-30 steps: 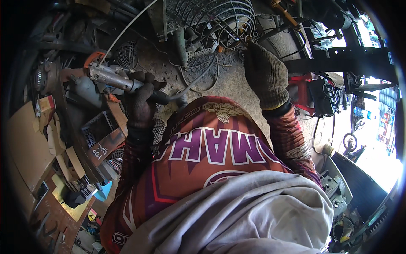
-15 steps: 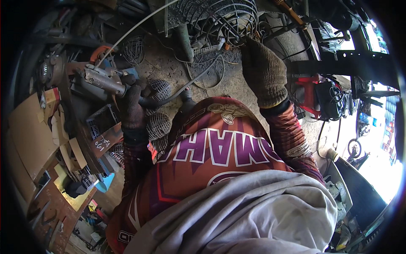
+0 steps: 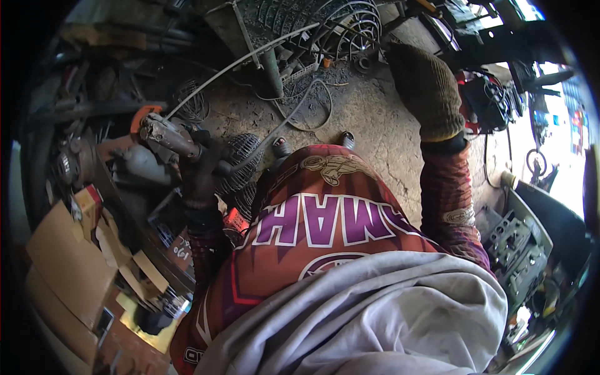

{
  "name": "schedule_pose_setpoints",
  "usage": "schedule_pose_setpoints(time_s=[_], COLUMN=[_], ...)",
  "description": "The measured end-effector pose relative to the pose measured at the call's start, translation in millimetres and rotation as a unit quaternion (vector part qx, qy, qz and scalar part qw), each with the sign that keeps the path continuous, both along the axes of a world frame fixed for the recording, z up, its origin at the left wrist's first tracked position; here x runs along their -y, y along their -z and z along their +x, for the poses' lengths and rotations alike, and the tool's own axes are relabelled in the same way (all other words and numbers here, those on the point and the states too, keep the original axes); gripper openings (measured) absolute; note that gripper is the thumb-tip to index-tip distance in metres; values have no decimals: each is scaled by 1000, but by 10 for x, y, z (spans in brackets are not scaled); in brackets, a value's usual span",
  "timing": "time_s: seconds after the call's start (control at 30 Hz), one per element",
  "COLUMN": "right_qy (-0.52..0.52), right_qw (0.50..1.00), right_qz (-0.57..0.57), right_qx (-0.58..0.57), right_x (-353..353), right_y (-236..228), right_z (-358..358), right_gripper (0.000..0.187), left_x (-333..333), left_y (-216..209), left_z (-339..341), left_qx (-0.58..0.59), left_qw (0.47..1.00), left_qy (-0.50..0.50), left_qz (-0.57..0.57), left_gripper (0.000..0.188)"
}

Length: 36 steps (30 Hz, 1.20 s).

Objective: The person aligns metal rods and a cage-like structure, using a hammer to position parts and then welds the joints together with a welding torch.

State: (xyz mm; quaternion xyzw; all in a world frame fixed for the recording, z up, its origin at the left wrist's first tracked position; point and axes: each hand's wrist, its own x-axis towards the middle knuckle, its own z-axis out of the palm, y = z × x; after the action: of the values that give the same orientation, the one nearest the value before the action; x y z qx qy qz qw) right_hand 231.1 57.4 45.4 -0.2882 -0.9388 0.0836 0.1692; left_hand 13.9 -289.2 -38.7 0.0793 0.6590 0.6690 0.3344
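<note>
My left hand (image 3: 203, 169), in a dark glove, is closed round the handle of a worn grey welding electrode holder (image 3: 172, 136). A long thin pale welding rod (image 3: 240, 70) slants from its head toward the far middle. The grey cable (image 3: 281, 125) leaves the handle end and runs to the far floor. My right hand (image 3: 428, 90) wears a brown knitted glove with a yellow-edged cuff. It is reached out to the far right, beside a round metal piece (image 3: 364, 64) near a wire cage guard (image 3: 350, 28). Its fingertips are dark and partly hidden, so any grip does not show.
A metal stand leg (image 3: 272, 72) and a cable loop are on the stained concrete floor (image 3: 381, 140). Round wire cages (image 3: 244, 159) lie by my left hand. Cardboard (image 3: 72, 269) covers the left bench. A red-and-black machine (image 3: 484, 103) stands at right, near a metal-part-filled bin (image 3: 512, 244).
My right hand has moved right and away from the wire guard. The left hand still holds the electrode holder, the rod now tilting lower. My view has shifted, showing my feet.
</note>
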Motion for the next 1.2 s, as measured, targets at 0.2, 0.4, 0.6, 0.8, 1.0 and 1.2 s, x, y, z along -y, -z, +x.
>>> schedule_pose_setpoints(time_s=[0.2,0.4,0.6,0.8,1.0,1.2], right_qy=[-9,0,-3,-7,8,-8], right_qw=[997,996,994,992,993,992], right_qz=[57,67,81,90,77,98], right_qx=[-57,-51,-77,-86,-86,-82], right_x=[30,81,56,37,30,-1], right_y=[184,207,291,307,316,344], right_z=[24,12,25,43,40,65], right_gripper=[24,22,22,22,21,22], left_x=[-6,65,-9,-110,-224,-233], left_y=[0,199,49,19,31,-11], left_z=[-291,-516,-522,-531,-490,-536], left_qx=[-11,-91,-38,-18,-83,-89], left_qw=[999,994,996,996,993,989], left_qy=[13,55,69,70,72,100], left_qz=[37,-7,-32,-47,-49,-66], left_gripper=[30,26,32,33,21,21])
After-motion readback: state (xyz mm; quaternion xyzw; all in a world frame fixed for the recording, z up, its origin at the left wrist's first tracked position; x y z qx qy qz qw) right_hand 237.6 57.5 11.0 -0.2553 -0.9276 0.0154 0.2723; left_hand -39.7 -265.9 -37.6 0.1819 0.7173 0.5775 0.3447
